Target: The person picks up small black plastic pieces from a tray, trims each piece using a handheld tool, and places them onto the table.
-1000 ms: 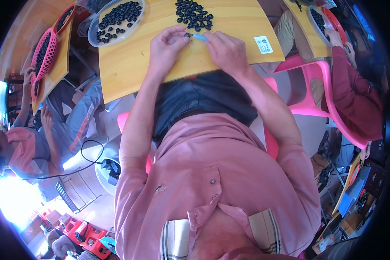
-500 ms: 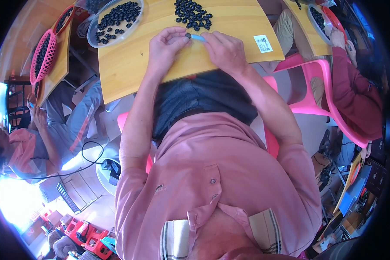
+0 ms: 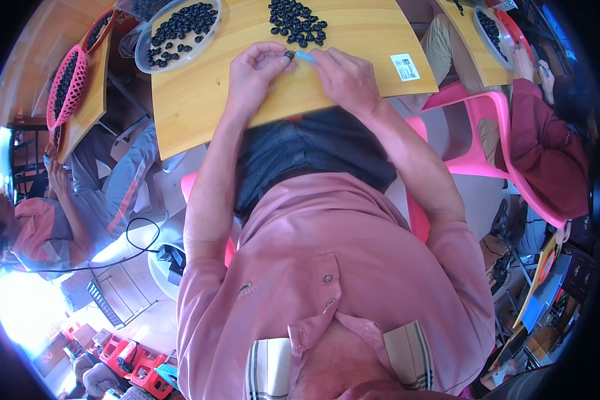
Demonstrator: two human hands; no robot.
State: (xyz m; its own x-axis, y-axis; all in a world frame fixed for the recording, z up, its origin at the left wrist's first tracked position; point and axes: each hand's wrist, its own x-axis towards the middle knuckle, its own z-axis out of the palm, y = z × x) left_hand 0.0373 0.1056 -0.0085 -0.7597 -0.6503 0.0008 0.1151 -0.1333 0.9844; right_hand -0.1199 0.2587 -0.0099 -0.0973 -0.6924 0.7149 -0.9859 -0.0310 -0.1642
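My left hand [image 3: 255, 69] pinches a small black ring [image 3: 289, 55] between thumb and fingers over the wooden table [image 3: 200, 107]. My right hand [image 3: 345, 79] grips a thin light-blue tool [image 3: 306, 57] whose tip meets the ring. The two hands touch at their fingertips. Just beyond them lies a loose heap of black rings [image 3: 297, 19] on the table.
A clear round bowl [image 3: 177, 30] of black rings stands at the table's far left. A white label [image 3: 405, 67] is stuck to the table's right side. Pink baskets [image 3: 65, 85] sit on the left neighbouring table, where another person [image 3: 43, 227] sits. A red-sleeved person [image 3: 547, 133] works at the right, beside a pink chair [image 3: 487, 133].
Both hands have stayed together at the table's near edge; only the fingers have shifted slightly around the ring and the blue tool.
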